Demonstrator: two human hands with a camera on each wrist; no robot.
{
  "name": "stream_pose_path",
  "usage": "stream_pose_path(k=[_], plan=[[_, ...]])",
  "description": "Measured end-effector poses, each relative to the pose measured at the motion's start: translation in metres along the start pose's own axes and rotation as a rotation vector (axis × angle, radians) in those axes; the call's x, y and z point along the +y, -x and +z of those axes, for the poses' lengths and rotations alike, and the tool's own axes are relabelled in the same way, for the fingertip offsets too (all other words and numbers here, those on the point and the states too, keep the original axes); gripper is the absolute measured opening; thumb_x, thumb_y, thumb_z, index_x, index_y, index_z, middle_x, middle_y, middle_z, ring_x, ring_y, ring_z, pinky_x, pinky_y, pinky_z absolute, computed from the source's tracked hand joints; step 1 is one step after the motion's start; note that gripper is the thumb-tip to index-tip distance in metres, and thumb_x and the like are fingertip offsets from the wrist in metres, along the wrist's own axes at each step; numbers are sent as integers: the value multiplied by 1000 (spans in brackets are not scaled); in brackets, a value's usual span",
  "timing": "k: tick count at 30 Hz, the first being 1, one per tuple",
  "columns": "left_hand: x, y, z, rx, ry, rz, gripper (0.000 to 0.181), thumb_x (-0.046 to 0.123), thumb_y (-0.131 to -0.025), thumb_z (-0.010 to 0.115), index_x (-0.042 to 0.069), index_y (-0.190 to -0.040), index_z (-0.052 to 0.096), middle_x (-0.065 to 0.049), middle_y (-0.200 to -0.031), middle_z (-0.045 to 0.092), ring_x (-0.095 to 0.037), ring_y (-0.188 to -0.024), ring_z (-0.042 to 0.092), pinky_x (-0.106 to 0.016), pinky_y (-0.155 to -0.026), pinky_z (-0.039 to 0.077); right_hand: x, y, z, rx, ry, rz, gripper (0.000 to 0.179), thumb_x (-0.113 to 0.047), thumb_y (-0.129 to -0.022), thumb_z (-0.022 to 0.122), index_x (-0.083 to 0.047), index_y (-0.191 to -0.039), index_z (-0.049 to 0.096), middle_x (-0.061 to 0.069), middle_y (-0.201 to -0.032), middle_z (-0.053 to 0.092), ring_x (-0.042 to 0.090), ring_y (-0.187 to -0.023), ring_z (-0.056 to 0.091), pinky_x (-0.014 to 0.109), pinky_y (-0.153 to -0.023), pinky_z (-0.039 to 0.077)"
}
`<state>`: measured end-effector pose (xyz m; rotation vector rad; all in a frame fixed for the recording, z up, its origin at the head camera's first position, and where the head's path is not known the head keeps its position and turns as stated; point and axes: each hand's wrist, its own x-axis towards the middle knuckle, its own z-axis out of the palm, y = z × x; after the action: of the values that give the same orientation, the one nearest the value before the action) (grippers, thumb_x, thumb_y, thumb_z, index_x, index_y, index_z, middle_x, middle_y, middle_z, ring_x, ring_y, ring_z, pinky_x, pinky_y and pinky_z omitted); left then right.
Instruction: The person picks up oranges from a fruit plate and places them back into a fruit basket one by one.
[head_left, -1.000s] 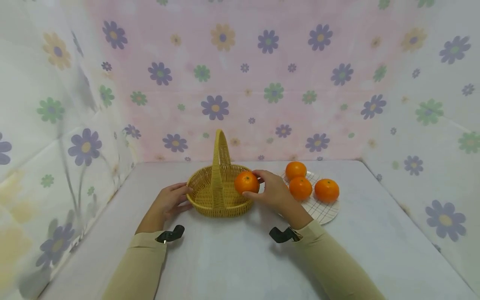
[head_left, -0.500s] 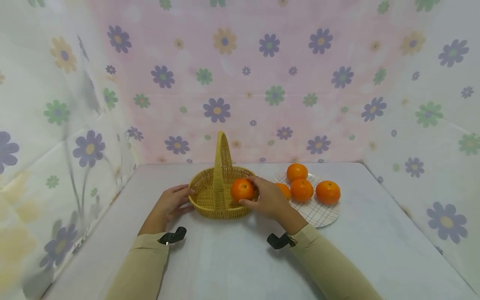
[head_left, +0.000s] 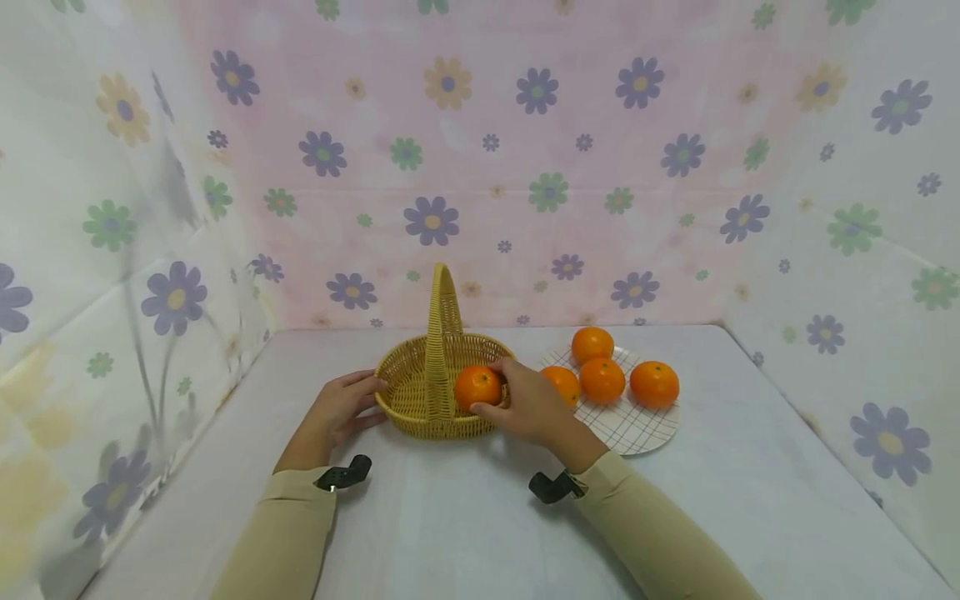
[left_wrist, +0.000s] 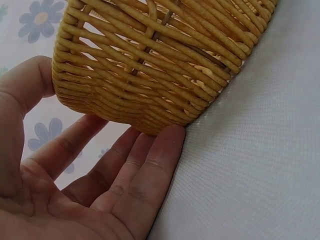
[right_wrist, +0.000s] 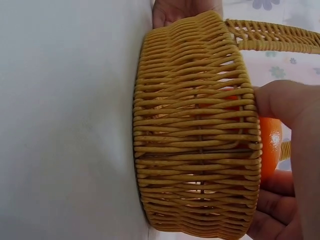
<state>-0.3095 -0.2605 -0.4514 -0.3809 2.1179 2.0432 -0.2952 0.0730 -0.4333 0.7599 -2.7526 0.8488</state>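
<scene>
A yellow woven basket [head_left: 442, 427] with a tall arched handle stands on the table. My left hand [head_left: 347, 408] holds its left end, the thumb at the rim and the fingertips against the lower side, as the left wrist view shows. At the basket's right half, my right hand [head_left: 534, 406] grips an orange [head_left: 477, 388] between thumb and fingers. That orange is low inside the basket, below the rim; in the right wrist view the orange [right_wrist: 270, 145] shows partly above the rim and through the weave. Whether it touches the basket floor is hidden.
Right of the basket lies a round white plate [head_left: 641, 429] with a grid pattern. Several oranges [head_left: 654, 384] sit on it, one partly behind my right hand. Flowered cloth [head_left: 480, 167] walls off the back and sides of the white table [head_left: 450, 517].
My right hand has moved left and down with the orange, lowering it into the basket. Another orange on the plate has come into sight behind that hand. My left hand stays on the basket.
</scene>
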Motion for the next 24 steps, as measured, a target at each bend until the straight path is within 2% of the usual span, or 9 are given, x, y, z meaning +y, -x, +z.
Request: stream_pose_path(k=[7,14,24], plan=[[0,1,1,11,-3,-8,62,26,-97,70,8,-153,49,-16,-152,53,-29,-133,60,-45,-99,60,-1,1,2,-38,56,-12,68,-68,-91,64,-18,-135,53,-5,-110,68,9,-84,62,25,-75,55],[0,0,2,17,-16,-14,61,29,-98,69,9,-153,49,-15,-153,53,-31,-135,59,-45,-99,60,-5,0,0,-66,55,7,65,-66,-92,65,-19,-134,54,-6,-113,67,10,-91,61,27,-82,55],[0,-1,1,13,-12,-18,61,29,-98,69,10,-152,50,-15,-153,53,-31,-135,58,-46,-99,59,-3,-2,0,-77,19,33,62,-67,-89,69,-22,-130,56,-8,-111,67,11,-92,60,28,-83,55]])
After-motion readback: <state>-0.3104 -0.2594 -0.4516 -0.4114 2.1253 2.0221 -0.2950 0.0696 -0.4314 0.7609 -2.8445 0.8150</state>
